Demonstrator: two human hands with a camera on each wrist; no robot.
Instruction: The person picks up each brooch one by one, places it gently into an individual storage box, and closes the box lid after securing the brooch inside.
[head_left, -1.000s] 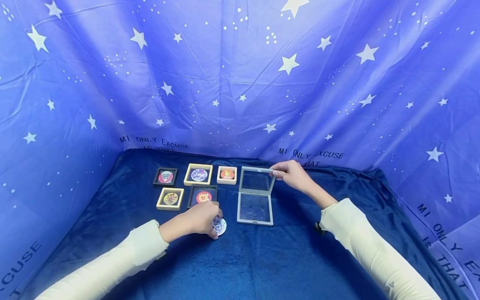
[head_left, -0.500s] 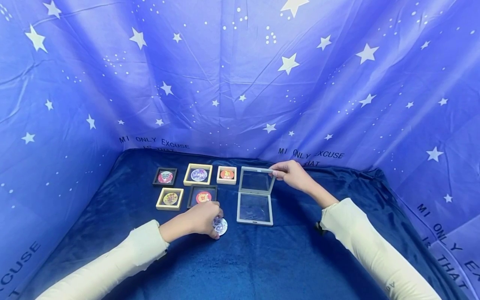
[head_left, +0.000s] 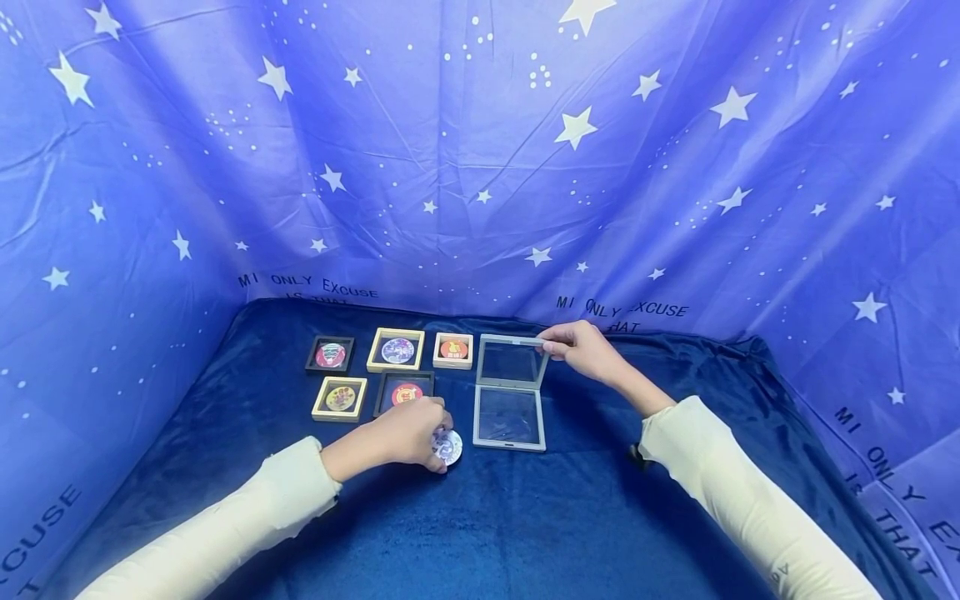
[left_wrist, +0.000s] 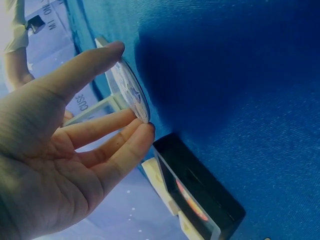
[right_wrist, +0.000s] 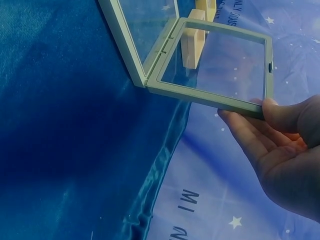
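My left hand (head_left: 408, 435) pinches a round badge (head_left: 451, 447) with a blue-and-white pattern, just above the cloth. In the left wrist view the badge (left_wrist: 132, 92) is seen nearly edge-on, between thumb and fingertips. To its right, a grey hinged display frame (head_left: 508, 387) lies unfolded with clear film in both halves. At its far right corner, my right hand (head_left: 585, 350) grips the raised half. The right wrist view shows that half of the frame (right_wrist: 202, 100) tilted up, its corner between thumb and fingers.
Left of the grey frame stand several display frames holding round badges: a black one (head_left: 330, 368), wooden ones such as (head_left: 339, 415) the near-left one, and a black frame (head_left: 382, 392) partly behind my left hand. Dark blue cloth (head_left: 480, 533) covers the table; a starry curtain (head_left: 480, 233) encloses it.
My left hand has shifted slightly to the right with the badge, closer to the grey frame. The right hand keeps its grip on the raised half and has hardly moved.
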